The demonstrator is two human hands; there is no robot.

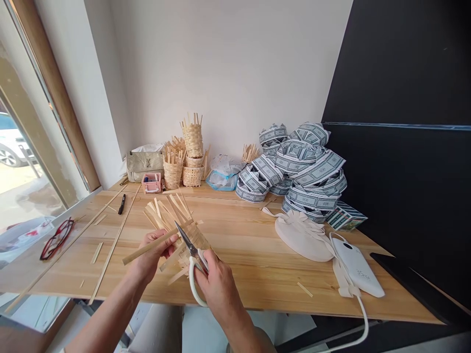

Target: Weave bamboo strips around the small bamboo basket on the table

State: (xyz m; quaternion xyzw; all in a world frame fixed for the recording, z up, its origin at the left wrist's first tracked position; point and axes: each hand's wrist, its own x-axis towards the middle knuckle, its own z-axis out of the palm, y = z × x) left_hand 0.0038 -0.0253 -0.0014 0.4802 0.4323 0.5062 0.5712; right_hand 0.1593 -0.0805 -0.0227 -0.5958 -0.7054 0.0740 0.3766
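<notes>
My left hand (160, 245) is closed around a flat bamboo strip (142, 250) and the near side of a partly woven bamboo basket (198, 238). The basket lies tilted, and loose strip ends fan out from its far side. In my right hand (217, 279) is a pair of scissors (194, 267) with white handles. The dark blades point up and to the left, with their tips over the strip beside the basket. Whether the blades touch the strip I cannot tell. My left palm is hidden.
Woven baskets (192, 139) stand stacked at the back near a beige bag (145, 165) and a pink box (152, 183). Patterned woven pieces (298, 166) pile up at the back right. Red glasses (57, 239), a black marker (122, 204) and a white power bank (356, 264) lie on the table.
</notes>
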